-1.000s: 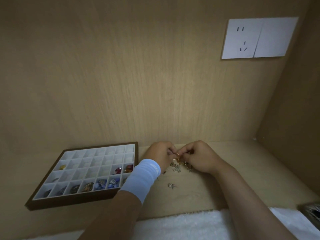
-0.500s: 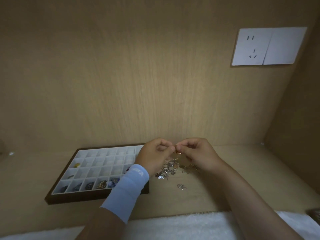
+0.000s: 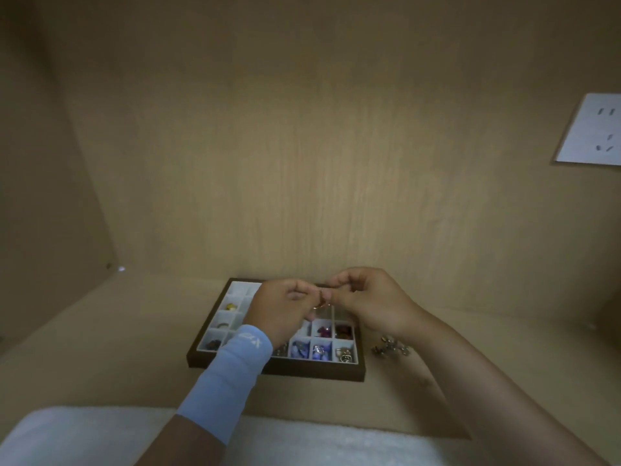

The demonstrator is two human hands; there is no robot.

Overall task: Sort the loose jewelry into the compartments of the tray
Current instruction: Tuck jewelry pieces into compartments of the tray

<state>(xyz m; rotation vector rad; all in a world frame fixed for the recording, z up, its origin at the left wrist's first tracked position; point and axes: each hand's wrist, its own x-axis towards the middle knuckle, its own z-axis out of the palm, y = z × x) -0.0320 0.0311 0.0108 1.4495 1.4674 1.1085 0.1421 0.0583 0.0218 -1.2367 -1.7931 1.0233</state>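
Counter point(image 3: 117, 348) carried the tray point(image 3: 302, 370) — near compartments held coloured pieces. My left hand point(image 3: 285, 311) and right hand point(image 3: 373, 304) were together above it, both pinching one small thin piece point(image 3: 323, 299). Loose jewelry point(image 3: 391, 347) lay just right of the tray.

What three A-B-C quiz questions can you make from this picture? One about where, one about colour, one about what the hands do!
1. Where is the loose jewelry pile, from the tray? A) left B) inside C) right
2. What colour is the wristband? A) light blue B) red C) green
3. What are the left hand and right hand doing? A) lying flat B) pinching a small piece together C) gripping the tray
Answers: C, the pile lies on the desk past the tray's right edge; A, the band on the left wrist is pale blue; B, both hands' fingertips meet on the piece above the tray.
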